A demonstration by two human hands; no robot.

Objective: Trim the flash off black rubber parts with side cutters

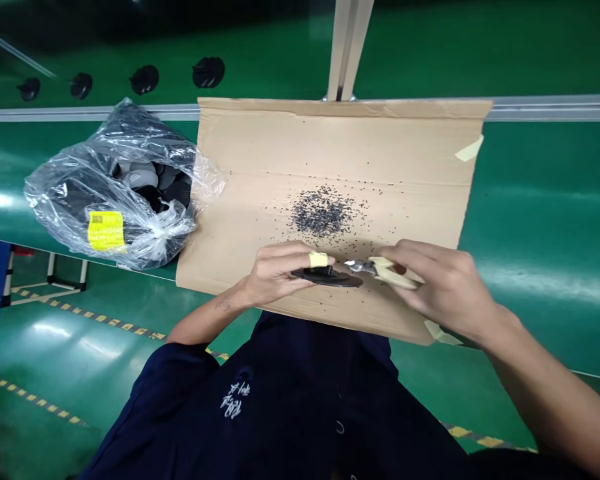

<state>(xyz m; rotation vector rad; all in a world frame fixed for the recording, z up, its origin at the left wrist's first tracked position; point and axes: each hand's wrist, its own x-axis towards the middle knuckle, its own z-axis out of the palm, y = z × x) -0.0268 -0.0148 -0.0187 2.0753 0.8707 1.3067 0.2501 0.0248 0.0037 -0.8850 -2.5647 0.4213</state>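
Between the thumb and fingers of my left hand [280,272] is a round black plastic part [336,279], held over the front of a cardboard sheet [240,230]. Pale yellow tape wraps one finger of that hand. My right hand [437,277] grips cutting pliers [393,272] with cream-coloured handles. Their metal jaws point left, close to the black part; I cannot tell whether they touch it. Just beyond both hands lies a heap of tiny black offcuts [323,212], thinning out into scattered bits across the cardboard.
A clear plastic bag [70,190] of black discs, with a yellow label, stands at the left, overlapping the cardboard. Several black parts [209,72] sit in a row on the green surface beyond the metal rail [545,107]. An upright metal post [350,50] rises behind the cardboard.
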